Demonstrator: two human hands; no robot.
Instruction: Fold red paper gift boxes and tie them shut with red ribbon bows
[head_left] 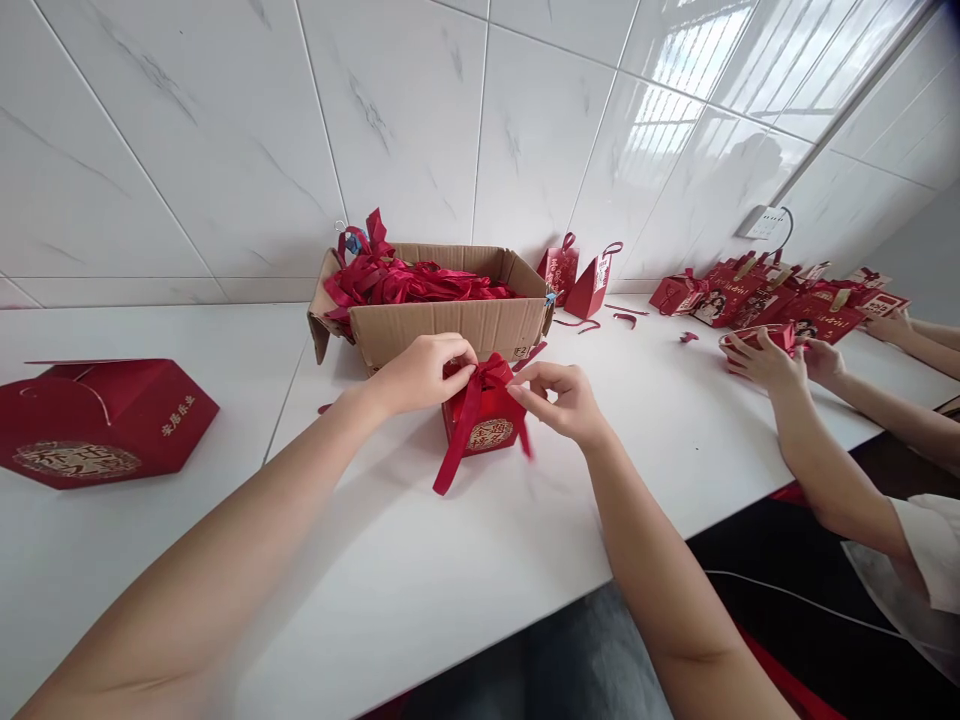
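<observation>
Watching remotely, I have the small red box at six o'clock of centre, ribbon bow on top. Left hand, nine o'clock of bow: fingertips pinching it. Right hand, three o'clock: fingertips near together, grip unclear. Carton, eleven o'clock.

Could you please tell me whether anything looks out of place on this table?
Dark-red scraps lie loose on the table, right of the cardboard box, looking stray; the box's left flap also hangs outward.

The white table bears a ribboned box, a carton, other red boxes and, apparently, ribbon scraps.
</observation>
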